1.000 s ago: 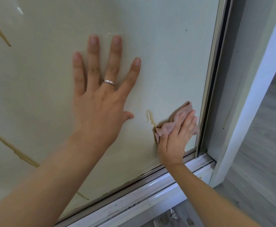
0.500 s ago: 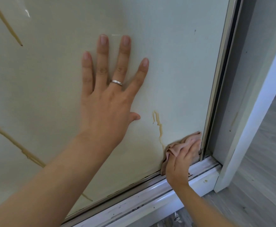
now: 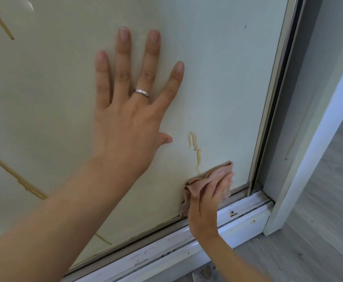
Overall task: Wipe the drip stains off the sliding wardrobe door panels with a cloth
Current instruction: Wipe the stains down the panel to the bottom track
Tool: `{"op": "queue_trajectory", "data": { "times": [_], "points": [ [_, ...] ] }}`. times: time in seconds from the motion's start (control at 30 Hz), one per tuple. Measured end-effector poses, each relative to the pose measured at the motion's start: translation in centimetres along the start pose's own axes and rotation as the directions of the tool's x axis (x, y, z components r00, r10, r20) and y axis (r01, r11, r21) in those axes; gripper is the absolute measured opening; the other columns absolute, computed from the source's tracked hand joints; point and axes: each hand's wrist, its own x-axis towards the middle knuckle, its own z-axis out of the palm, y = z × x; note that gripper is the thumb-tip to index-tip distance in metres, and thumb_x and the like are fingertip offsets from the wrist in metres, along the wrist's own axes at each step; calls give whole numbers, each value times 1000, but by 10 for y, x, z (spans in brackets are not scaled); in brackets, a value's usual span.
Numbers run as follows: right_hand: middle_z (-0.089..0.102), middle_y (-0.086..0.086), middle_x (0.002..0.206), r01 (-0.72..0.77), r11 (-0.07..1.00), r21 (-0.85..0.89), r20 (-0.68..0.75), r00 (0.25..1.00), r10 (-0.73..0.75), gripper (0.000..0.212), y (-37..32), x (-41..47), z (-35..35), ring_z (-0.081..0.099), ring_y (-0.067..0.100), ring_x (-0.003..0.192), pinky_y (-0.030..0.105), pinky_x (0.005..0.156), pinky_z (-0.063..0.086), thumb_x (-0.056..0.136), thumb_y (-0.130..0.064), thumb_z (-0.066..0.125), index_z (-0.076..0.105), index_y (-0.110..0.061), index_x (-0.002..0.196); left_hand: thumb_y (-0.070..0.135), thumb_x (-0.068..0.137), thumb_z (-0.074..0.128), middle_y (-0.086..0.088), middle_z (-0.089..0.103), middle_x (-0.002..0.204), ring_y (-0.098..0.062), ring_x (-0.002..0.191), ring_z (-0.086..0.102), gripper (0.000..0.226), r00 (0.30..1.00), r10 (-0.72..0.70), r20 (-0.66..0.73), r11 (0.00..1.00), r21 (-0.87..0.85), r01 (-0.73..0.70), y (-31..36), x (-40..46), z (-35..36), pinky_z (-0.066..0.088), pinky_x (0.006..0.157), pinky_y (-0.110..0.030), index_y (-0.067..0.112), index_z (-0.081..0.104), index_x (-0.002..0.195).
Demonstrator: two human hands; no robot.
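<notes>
The left hand [image 3: 125, 123] is laid flat on the door panel [image 3: 217, 68] while the cloth [image 3: 205, 180] is held by the right hand [image 3: 207, 202] just under the drip stain [image 3: 196, 151], which could be smeared wider.

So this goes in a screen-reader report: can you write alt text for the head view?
A right hand presses a pink cloth low on a pale wardrobe door, just under a tan drip stain. The left hand lies flat, fingers spread, on the door.
</notes>
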Motion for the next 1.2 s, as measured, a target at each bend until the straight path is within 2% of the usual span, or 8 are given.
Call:
{"op": "queue_trajectory", "data": {
  "times": [0.2, 0.37, 0.57, 0.63, 0.7, 0.9, 1.07, 1.2],
  "points": [
    [-25, -2, 152, -177, 981, 78, -78, 980, 183, 68, -17, 29, -12, -23, 11, 143, 24, 115, -17, 90, -57, 19, -19, -30, 140, 51, 52, 81, -21, 7, 155, -52, 136, 6, 120, 1000, 3, 14, 1000, 9, -4, 0, 1, -1, -6, 108, -56, 25, 17, 150],
    [-37, -18, 149, -41, 999, 3, 20, 999, 41, 83, -21, -10, 12, -33, 5, 139, 19, 113, -19, 97, -38, 43, -22, -30, 148, 51, 51, 82, -21, 7, 155, -52, 136, 7, 121, 1000, 8, 12, 1000, 11, -8, 0, 1, 0, -5, 108, -56, 25, 17, 149],
    [-26, 2, 153, -177, 984, 30, -57, 982, 178, 74, -20, 16, -3, -24, 14, 143, 43, 120, -10, 93, -64, 16, -18, -20, 142, 50, 52, 82, -21, 6, 155, -52, 137, 6, 121, 1000, -1, 22, 1000, 11, 1, 2, 1, -1, -6, 108, -55, 26, 15, 149],
    [-33, 0, 153, -106, 994, 11, -4, 994, 106, 78, -38, -10, 16, -26, 22, 144, 48, 119, -8, 94, -69, 12, -25, -23, 146, 49, 50, 83, -21, 8, 155, -53, 136, 7, 122, 1000, -2, 11, 1000, 9, 2, 1, 1, 0, -5, 108, -56, 25, 17, 149],
    [-35, -2, 154, 36, 998, -44, 2, 999, -36, 73, -47, -22, 26, -22, 31, 145, 51, 119, -6, 99, -56, 16, -31, -26, 146, 49, 49, 83, -21, 9, 154, -53, 136, 8, 121, 1000, -1, 15, 1000, 11, 1, 2, 1, -1, -4, 108, -57, 24, 18, 149],
    [-25, 2, 158, 377, 882, -281, -102, 903, -418, 62, -56, 46, 12, -15, 31, 147, 49, 118, -7, 104, -46, 9, -16, -17, 153, 51, 51, 81, -21, 7, 155, -53, 136, 7, 121, 1000, -2, 13, 1000, 25, 1, 1, 1, -1, -5, 108, -56, 25, 16, 150],
    [-20, 10, 159, 403, 841, -361, 96, 913, -397, 62, -3, -6, 4, -15, 34, 147, 60, 111, 8, 104, -44, 8, -15, -15, 153, 51, 49, 83, -20, 10, 154, -51, 136, 8, 123, 1000, -7, 17, 999, 36, 7, 2, 2, 0, -4, 108, -56, 24, 18, 149],
    [-22, 8, 159, 393, 863, -318, -69, 898, -435, 61, -50, 40, 11, -13, 36, 146, 64, 113, 4, 104, -45, 10, -11, -17, 154, 52, 48, 83, -22, 12, 154, -52, 136, 10, 122, 1000, 0, 9, 999, 45, 0, 2, 2, 0, -2, 107, -57, 23, 19, 149]
  ]
}}
